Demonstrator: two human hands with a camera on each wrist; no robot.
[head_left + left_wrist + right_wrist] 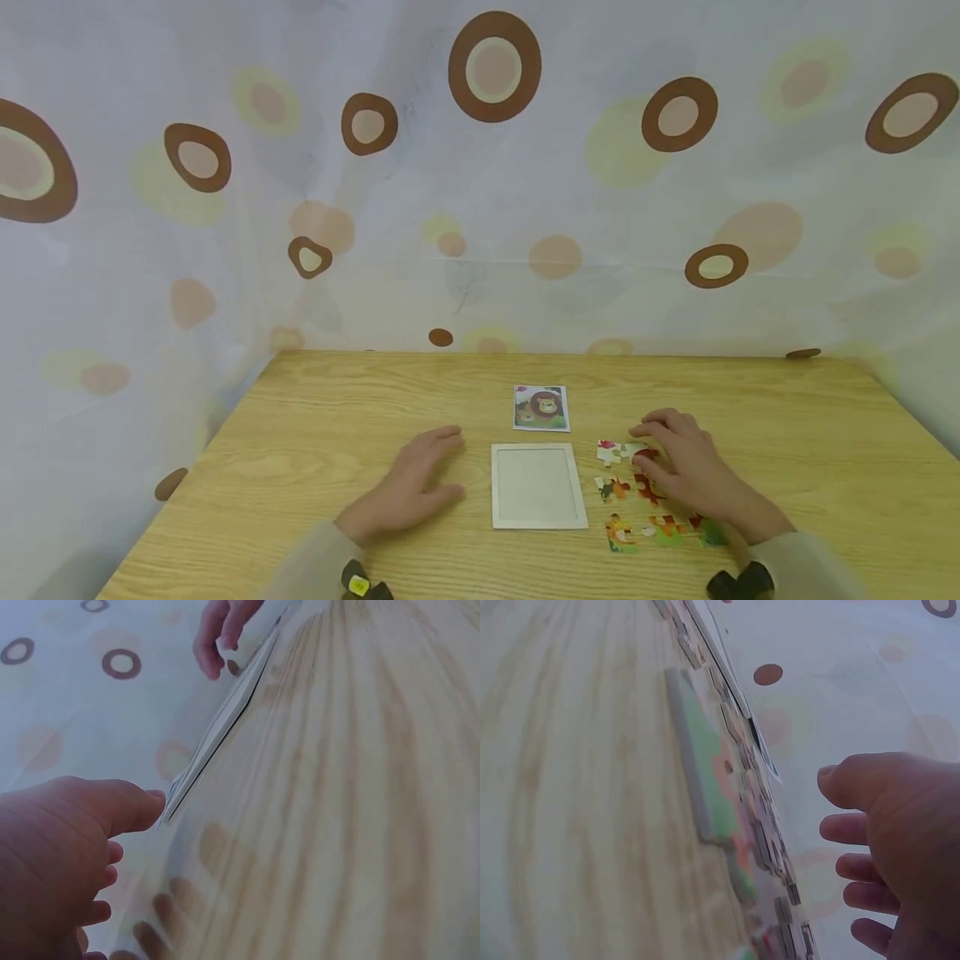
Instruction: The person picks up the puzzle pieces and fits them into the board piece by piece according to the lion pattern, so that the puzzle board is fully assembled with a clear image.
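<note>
In the head view my left hand (411, 485) is held over the table left of a white puzzle frame (495, 492), fingers extended and thumb apart, touching nothing. The frame lies flat with a plain, pale inside. Over on the right, my right hand (686, 467) hovers above loose jigsaw pieces (621, 533), its fingers slightly bent and holding nothing that I can see. It hides part of the pieces. The right wrist view shows the pieces (709, 769) lying on the wood, with the hand (900, 832) raised above them. Behind the frame lies a lion picture card (542, 408).
The wooden table (360, 392) reaches back to a patterned white curtain (420, 208) with brown rings. Curtain cloth also hangs along the left and right sides. Each wrist carries a dark band (738, 581).
</note>
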